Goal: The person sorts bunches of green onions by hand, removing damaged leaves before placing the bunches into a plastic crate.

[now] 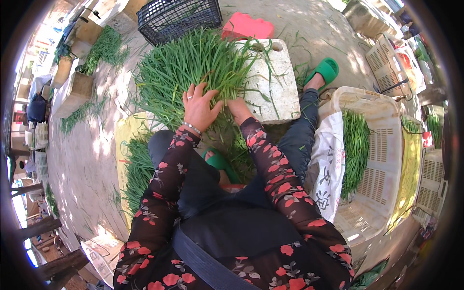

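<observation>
A large heap of long green leaves (pixel 181 69), garlic chives by their look, covers the left part of a white foam block (pixel 277 85) with holes near its far edge. My left hand (pixel 201 107), with a ring and a beaded bracelet at the wrist, rests on the near side of the heap with its fingers spread. Just right of its thumb, my right hand (pixel 239 108) touches the stems at the near right edge of the heap. Leaves hide the right fingertips, so I cannot tell what they hold. Loose leaves lie across the block's bare surface.
A black plastic crate (pixel 179 20) and a red plastic object (pixel 248 26) stand beyond the heap. By my right leg, a pale plastic basket (pixel 378 163) holds greens and a white printed sack (pixel 328 166). More greens (pixel 139 172) lie on a yellow sack (pixel 125 139) at left.
</observation>
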The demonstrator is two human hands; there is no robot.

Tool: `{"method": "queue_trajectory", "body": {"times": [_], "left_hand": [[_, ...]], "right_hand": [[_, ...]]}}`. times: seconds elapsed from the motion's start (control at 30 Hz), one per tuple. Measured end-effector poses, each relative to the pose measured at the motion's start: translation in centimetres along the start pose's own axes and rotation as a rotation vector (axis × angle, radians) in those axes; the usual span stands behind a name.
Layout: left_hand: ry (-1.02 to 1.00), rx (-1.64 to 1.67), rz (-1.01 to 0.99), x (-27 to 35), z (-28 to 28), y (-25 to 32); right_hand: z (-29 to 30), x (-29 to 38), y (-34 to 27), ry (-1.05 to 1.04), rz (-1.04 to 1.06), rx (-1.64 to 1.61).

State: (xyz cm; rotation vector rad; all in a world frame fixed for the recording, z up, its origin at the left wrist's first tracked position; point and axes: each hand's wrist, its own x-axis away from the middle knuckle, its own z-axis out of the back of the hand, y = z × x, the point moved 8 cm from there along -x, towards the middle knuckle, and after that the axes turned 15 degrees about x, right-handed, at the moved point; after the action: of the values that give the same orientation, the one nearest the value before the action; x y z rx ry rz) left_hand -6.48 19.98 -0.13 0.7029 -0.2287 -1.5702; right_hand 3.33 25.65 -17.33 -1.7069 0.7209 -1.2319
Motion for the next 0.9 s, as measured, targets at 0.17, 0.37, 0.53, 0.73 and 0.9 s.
{"method": "queue_trajectory", "body": {"times": [0.17, 0.37, 0.53, 0.73, 0.9], "left_hand": [[0.036, 0.026, -0.021, 0.9, 0.2, -0.1], [-0.038, -0.015, -0.057, 2.0, -1.5, 0.5], [-0.111, -0.133, -0.043, 1.9, -2.4, 1.6], [-0.145, 0.019, -0.396, -0.8, -3.0, 8.2], [-0.659, -0.333, -0.499, -3.2, -12.2, 4.9]], "right_hand": [[5.3, 1.6, -5.0, 0.143, 0.177, 0.287], [14.1, 3.2, -3.3, 0.297, 0.121, 0.467], [17.6, 4.3, -1.4, 0.225, -0.103, 0.549], [16.8, 7.8, -7.3, 0.399, 0.191, 1.072], [11.3, 6.5, -7.1, 0.313, 0.021, 1.364]]}}
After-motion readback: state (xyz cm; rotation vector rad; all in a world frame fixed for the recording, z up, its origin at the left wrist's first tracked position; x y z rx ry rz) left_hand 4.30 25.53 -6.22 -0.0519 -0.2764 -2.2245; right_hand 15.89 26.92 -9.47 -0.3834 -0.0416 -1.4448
